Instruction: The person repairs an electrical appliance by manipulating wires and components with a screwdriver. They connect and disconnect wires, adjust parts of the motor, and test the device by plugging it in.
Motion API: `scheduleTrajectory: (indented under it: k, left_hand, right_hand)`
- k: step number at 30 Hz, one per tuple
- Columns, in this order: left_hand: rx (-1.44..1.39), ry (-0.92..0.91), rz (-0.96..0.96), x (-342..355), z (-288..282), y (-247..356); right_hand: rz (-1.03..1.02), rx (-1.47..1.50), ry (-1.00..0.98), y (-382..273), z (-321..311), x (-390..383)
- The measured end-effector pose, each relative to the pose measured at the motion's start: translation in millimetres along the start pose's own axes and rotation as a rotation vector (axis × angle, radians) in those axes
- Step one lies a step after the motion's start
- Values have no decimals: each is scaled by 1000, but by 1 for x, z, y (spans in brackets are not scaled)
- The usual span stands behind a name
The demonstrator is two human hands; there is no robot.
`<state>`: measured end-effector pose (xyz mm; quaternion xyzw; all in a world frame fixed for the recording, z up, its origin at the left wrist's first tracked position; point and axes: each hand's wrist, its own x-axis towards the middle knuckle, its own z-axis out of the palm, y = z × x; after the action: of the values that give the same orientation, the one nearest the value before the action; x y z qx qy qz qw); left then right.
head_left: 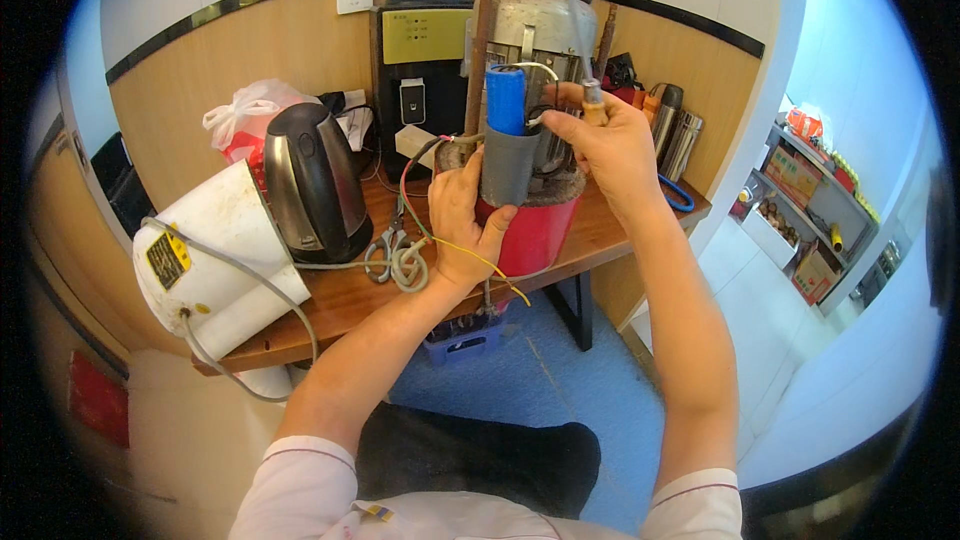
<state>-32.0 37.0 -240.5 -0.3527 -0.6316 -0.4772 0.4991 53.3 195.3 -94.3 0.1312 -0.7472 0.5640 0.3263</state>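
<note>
My left hand (462, 215) is closed round a grey plastic sleeve (510, 165), thumb in front. A blue cylinder (505, 100), which looks like a capacitor, stands upright in the sleeve, with thin black and white wires at its top. My right hand (605, 140) holds a screwdriver (595, 105) with a yellowish handle, its blurred shaft pointing up. The right thumb and index finger pinch by a white wire (537, 121) beside the cylinder. Behind both hands is a machine with a metal motor (545, 25) and a red base (540, 235). A cable with loose red and yellow-green wires (470, 252) hangs by my left wrist.
On the wooden table (370, 305) stand a kettle (315, 180) and a white housing (215, 255) with a grey cord. Scissors (388, 252) lie beside the kettle. Behind are a water dispenser (425, 70) and a plastic bag (255, 115). Steel flasks (675, 135) stand at the right.
</note>
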Motion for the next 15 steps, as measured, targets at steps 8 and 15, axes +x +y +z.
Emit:
scheduleTrajectory:
  k: [8,15]
  left_hand:
    - [1,-37,-7,0,-2,0]
    - [-16,17,39,2,1,0]
  right_hand:
    - [145,180,101,9,5,12]
    - [148,458,132,28,6,11]
